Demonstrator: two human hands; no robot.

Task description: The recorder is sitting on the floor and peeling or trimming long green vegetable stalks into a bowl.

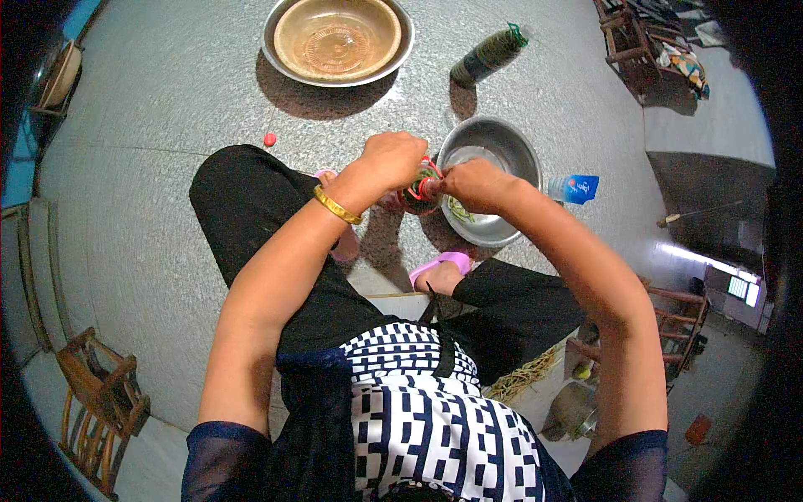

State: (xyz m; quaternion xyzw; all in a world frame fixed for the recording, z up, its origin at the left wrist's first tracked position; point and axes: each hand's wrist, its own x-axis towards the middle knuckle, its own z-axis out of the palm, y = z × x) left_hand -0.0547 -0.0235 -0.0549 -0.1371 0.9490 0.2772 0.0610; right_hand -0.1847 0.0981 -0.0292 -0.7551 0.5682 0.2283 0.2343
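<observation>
Between my hands stands a clear plastic bottle (419,199) with green pieces inside and a red handle at its neck. My left hand (396,157), with a gold bangle at the wrist, is closed on the far side of the red handle. Beside the bottle mouth, my right hand (478,185) has its fingers closed; whether it grips the bottle neck or a green piece cannot be told. A steel basin (530,150) lies just beyond and under my right hand, with some cut green stalks (459,210) in it.
A tan basin (382,37) sits inside a larger metal basin (268,47) at the top. A filled bottle (489,56) with a green handle, a red cap (270,139) and a blue-and-white pouch (574,189) are on the floor. Wooden chairs stand at the edges.
</observation>
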